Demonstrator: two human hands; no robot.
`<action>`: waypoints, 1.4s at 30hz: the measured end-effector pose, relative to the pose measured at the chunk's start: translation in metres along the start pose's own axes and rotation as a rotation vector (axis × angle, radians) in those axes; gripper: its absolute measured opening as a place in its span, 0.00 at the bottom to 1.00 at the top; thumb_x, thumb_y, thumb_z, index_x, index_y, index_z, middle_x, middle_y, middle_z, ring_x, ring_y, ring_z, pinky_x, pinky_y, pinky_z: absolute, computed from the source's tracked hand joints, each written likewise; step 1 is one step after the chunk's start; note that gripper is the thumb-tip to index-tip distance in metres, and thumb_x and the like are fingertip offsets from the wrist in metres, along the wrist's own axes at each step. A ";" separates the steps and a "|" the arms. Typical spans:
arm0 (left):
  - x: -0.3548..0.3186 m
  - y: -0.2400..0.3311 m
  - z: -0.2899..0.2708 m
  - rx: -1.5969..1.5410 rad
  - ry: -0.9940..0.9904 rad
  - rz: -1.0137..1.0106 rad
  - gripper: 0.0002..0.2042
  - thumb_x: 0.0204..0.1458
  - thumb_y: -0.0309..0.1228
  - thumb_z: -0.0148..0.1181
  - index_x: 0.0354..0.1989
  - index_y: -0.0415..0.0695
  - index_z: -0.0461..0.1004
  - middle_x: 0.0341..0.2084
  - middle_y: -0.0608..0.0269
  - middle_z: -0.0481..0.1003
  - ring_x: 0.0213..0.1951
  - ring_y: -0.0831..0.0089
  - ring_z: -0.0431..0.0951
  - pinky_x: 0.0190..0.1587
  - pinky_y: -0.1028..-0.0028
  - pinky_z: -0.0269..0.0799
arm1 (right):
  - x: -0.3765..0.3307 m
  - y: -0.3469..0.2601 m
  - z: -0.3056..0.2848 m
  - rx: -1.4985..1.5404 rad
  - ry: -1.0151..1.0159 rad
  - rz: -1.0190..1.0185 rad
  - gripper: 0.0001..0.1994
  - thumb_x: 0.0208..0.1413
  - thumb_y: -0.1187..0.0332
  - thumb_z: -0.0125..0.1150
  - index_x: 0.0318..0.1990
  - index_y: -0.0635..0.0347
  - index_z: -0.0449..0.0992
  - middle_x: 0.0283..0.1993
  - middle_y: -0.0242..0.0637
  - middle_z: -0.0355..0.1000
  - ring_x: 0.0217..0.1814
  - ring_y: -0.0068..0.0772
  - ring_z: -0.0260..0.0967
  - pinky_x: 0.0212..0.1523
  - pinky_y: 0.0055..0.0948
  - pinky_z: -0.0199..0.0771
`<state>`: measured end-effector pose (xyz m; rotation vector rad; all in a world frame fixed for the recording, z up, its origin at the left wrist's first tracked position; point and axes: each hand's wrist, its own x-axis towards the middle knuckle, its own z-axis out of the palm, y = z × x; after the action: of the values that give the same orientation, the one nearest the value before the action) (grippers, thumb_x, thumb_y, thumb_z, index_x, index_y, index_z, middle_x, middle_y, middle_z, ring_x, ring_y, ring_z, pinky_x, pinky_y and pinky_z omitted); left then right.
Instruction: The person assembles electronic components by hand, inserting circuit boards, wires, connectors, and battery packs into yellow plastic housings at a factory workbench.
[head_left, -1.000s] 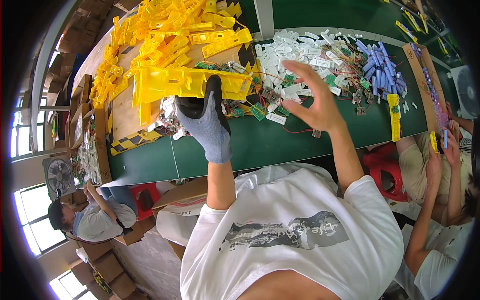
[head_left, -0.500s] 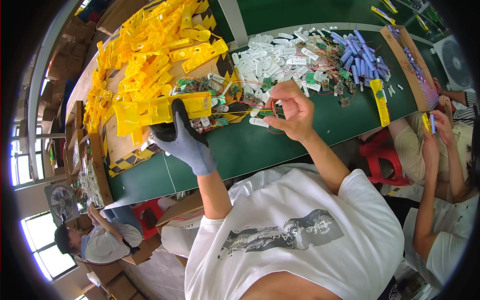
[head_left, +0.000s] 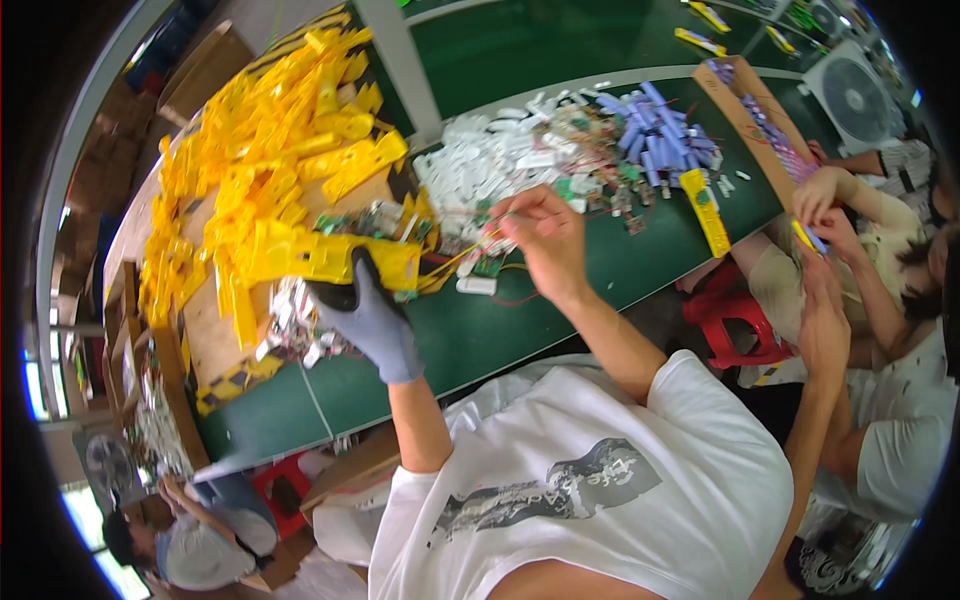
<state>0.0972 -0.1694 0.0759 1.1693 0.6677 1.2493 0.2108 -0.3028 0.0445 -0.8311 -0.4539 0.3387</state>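
My left hand [head_left: 372, 328], in a grey-blue glove with dark fingertips, is closed around a long yellow plastic housing [head_left: 305, 252]. The housing lies roughly level above the table's near side. Thin yellow and red wires [head_left: 462, 262] run from the housing's right end to my bare right hand [head_left: 548, 245], whose fingers pinch them. Just below the wires, a white oval plastic piece [head_left: 477, 286] lies on the green table, with a small green circuit board [head_left: 488, 266] beside it. What the wires join inside the housing is hidden.
Yellow housings [head_left: 270, 140] are heaped at left. Farther back lie white plastic pieces [head_left: 475, 150], wired circuit boards [head_left: 590, 135] and blue cylindrical cells [head_left: 665, 140]. A yellow housing [head_left: 706, 215] rests near the right edge. Co-workers sit at right, near a red stool [head_left: 735, 320].
The view has shifted, moving the scene left and the near table lower. My right hand has turned and now pulls the wires out straighter from the housing. My left hand keeps its hold.
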 end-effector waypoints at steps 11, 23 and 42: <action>0.013 -0.006 -0.001 0.086 -0.047 -0.110 0.26 0.55 0.22 0.48 0.64 0.38 0.51 0.57 0.53 0.62 0.53 0.65 0.67 0.55 0.69 0.64 | -0.002 -0.042 0.005 -0.458 -0.411 0.200 0.07 0.47 0.76 0.65 0.33 0.64 0.72 0.31 0.31 0.72 0.34 0.17 0.70 0.37 0.19 0.72; 0.000 -0.019 -0.002 -0.022 -0.410 -0.378 0.29 0.48 0.16 0.53 0.61 0.37 0.54 0.50 0.56 0.68 0.47 0.69 0.71 0.48 0.72 0.68 | 0.025 -0.056 -0.011 -0.317 -0.383 0.296 0.11 0.49 0.76 0.63 0.40 0.68 0.74 0.33 0.36 0.73 0.31 0.21 0.71 0.32 0.20 0.75; -0.024 -0.032 0.003 -0.038 -0.672 -0.454 0.07 0.58 0.31 0.51 0.38 0.41 0.72 0.29 0.70 0.72 0.29 0.85 0.68 0.31 0.82 0.65 | 0.005 -0.010 0.006 -0.605 -0.249 0.022 0.06 0.47 0.78 0.65 0.31 0.68 0.73 0.32 0.39 0.75 0.33 0.22 0.74 0.35 0.19 0.75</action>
<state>0.1058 -0.1901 0.0424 1.2236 0.3643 0.4378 0.2132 -0.3031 0.0576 -1.3900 -0.8011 0.3299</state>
